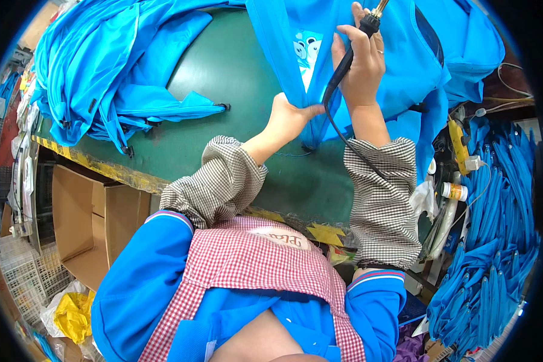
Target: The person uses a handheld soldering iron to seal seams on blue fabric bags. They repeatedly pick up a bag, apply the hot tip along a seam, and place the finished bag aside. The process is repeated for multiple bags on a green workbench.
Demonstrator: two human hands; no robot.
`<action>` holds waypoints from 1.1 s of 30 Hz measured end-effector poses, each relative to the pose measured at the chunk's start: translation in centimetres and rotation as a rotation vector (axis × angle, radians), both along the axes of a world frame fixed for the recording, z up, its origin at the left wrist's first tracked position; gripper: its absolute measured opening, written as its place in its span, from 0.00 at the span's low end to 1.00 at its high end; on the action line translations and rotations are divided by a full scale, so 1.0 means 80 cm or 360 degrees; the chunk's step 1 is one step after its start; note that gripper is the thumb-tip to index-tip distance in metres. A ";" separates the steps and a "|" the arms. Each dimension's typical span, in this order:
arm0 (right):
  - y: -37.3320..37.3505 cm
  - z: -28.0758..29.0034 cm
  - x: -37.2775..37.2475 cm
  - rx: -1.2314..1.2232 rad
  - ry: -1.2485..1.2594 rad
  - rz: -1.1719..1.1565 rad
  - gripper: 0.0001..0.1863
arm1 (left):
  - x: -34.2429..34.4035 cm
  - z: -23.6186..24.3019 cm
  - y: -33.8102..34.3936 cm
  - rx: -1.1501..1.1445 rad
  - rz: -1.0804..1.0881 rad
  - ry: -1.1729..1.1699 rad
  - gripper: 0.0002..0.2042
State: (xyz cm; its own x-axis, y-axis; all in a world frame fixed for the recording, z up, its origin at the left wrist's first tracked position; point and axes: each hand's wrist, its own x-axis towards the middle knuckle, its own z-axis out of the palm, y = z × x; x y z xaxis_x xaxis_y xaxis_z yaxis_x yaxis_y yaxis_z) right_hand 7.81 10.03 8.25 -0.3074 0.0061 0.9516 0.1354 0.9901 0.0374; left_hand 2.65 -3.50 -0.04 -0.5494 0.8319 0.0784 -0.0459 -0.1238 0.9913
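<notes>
In the head view, my left hand (pixel 289 117) pinches the lower part of a blue fabric piece (pixel 277 36) on the green table (pixel 193 66), near a white and blue printed panel with cartoon bears (pixel 309 51). Up and to the right, my right hand (pixel 362 75) is closed around a black-handled tool (pixel 369 24) with a brass tip pointing up, held above the fabric. The tool's black cord runs down over my right hand and sleeve.
Crumpled blue fabric pieces (pixel 96 66) lie at the table's left. Below that edge stands an open cardboard box (pixel 78 223). On the right are hanging blue pieces (pixel 501 193), a yellow power strip (pixel 458 145), cables and a small bottle (pixel 454 192).
</notes>
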 end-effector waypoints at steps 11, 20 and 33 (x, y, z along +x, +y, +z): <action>-0.142 -0.073 0.137 -0.0408 -0.0084 0.0135 0.03 | -0.011 0.004 0.000 0.0129 0.0049 -0.0096 0.17; -0.132 -0.095 0.119 -0.0281 -0.0140 -0.0011 0.04 | -0.018 -0.017 0.010 0.0236 0.0001 -0.0060 0.16; -0.042 -0.063 0.063 -0.0085 -0.0049 -0.0142 0.22 | -0.047 0.048 -0.035 0.0126 0.0461 0.1102 0.20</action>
State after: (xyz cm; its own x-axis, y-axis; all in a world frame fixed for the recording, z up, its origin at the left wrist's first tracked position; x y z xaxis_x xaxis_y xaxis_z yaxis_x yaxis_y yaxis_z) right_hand 12.83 6.65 3.19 -0.3327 0.0853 0.9392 0.2226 0.9749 -0.0097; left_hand -1.14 -6.29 3.81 -0.5489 0.6391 0.5388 0.6295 -0.1080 0.7695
